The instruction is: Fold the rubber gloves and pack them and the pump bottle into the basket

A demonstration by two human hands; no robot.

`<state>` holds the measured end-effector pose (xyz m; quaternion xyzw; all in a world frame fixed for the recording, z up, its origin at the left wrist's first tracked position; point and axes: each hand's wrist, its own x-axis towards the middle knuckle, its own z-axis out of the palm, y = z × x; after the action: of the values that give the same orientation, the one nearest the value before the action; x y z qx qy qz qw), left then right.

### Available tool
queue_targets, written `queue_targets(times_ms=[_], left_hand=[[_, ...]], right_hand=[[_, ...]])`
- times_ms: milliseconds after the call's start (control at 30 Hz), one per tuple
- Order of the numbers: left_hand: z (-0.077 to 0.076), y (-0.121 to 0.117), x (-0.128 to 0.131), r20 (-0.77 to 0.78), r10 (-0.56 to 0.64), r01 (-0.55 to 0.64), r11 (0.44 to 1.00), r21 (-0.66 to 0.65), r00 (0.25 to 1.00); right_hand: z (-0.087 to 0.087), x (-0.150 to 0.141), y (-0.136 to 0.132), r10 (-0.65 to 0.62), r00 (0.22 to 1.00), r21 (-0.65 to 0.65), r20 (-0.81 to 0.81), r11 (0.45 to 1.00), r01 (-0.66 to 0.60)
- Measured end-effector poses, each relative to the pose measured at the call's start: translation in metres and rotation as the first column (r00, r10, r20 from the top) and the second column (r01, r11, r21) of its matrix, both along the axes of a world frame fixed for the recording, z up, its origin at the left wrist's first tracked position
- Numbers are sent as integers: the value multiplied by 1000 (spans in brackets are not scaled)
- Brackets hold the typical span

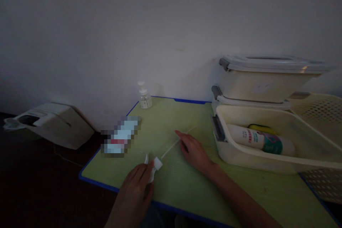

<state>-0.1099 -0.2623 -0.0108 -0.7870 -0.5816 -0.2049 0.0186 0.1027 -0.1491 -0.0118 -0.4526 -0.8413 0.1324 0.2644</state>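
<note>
My left hand (136, 185), near the front edge of the green table mat (192, 188), is closed around a white trigger spray head (158, 164). From its collar a thin white dip tube (170, 148) slants up and to the right. My right hand (193, 149) has its fingers closed at the tube's middle, and the far end sticks out beyond them. Where fingertips meet the tube is partly hidden. No bottle is attached to the spray head.
A clear pump bottle (145, 99) stands by the wall. A blurred-out phone-like slab (121, 137) lies at left. On the right, an open cream bin (256, 162) holds a white spray can (245, 137). Behind it are stacked lidded boxes (256, 83) and a perforated basket (320, 110). A white container (61, 124) sits lower left.
</note>
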Motion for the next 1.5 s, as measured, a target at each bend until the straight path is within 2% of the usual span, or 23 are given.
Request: queue_targets(times_ms=[100,200,267,333,433,500,600,667,700,767,800,867,1000,1100,1167,1267,1400,1500], left_hand=[[1,3,-14,13,-3,3,1000,16,1000],[5,8,-34,3,-30,30,994,107,1000],[14,11,-47,19,-57,52,983,177,998],[29,14,-57,80,-46,29,978,205,996],[59,20,-62,230,-37,-2,986,168,972],[79,27,-57,349,-80,41,992,119,934],[100,46,-35,574,-164,176,984,35,803],[109,62,-13,769,-168,288,957,-22,617],[112,70,-1,838,-174,378,925,-42,518],[120,85,25,919,-148,477,877,-50,367],[125,92,38,936,-140,507,861,-45,321],[135,104,64,949,-114,547,834,-69,292],[153,122,114,911,-173,666,734,-133,373],[152,134,148,873,-247,706,693,-144,420],[146,141,167,837,-287,707,689,-158,466],[136,150,186,708,-393,690,700,-184,587],[131,155,197,423,-541,645,749,-150,727],[134,157,201,200,-602,631,763,-142,773]], right_hand=[[-1,-3,-1,48,999,111,0,993,-48],[18,-9,-6,75,997,266,28,961,-79],[43,-14,-11,90,993,386,72,916,-111],[73,-17,-16,89,990,514,112,847,-134],[118,-15,-22,49,987,693,150,707,-141],[141,-7,-25,-48,981,748,186,655,-110],[165,13,-29,-235,934,749,269,661,-50],[175,32,-30,-311,874,698,373,714,-44],[179,43,-31,-334,852,667,403,745,-23],[186,66,-33,-377,822,607,427,793,49],[189,78,-35,-400,809,582,431,808,90],[194,101,-40,-460,778,558,429,812,172],[195,144,-51,-551,714,524,432,798,299],[184,171,-54,-580,683,450,444,804,390],[175,187,-54,-588,674,402,448,806,435],[162,203,-50,-574,672,332,468,819,468],[150,211,-44,-511,665,212,544,851,481],[142,213,-38,-453,672,133,586,872,471]])
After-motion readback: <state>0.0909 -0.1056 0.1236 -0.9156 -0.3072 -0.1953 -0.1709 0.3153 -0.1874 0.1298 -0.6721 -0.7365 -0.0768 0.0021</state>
